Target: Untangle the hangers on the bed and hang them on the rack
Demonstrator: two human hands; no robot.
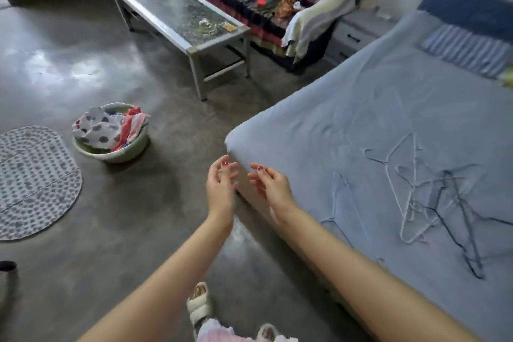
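Both arms reach forward over the floor (116,230) beside the bed (361,125); the left hand (220,184) and right hand (268,184) hang just off the bed's near corner, fingers loosely spread, palms turned toward each other, holding nothing. Neither hand touches the bed or any hanger. The hangers (424,203) lie flat on the bed's sheet, well to the right of the hands and further in from the bed's edge: a knot of pale wire ones crossed over dark ones, with one blue hanger (342,203) lying apart, nearer the bed's edge and hard to tell from the sheet. No rack is in view. Judgement: the step in hand is the first reach, nothing yet untangled. To do it well, the person should turn toward the bed and take the loose blue hanger first, since it appears free. At the knot, one hand should pin the pile against the bed while the other lifts a single hanger by its hook, turning it to slide out along the crossing wires rather than pulling straight up, which would likely drag the whole cluster and tighten the hooks. The top pale hanger looks the best start there. Beyond the bed's corner stand a basin (111,154) of clothes on the floor and, further off, a glass table (177,12).
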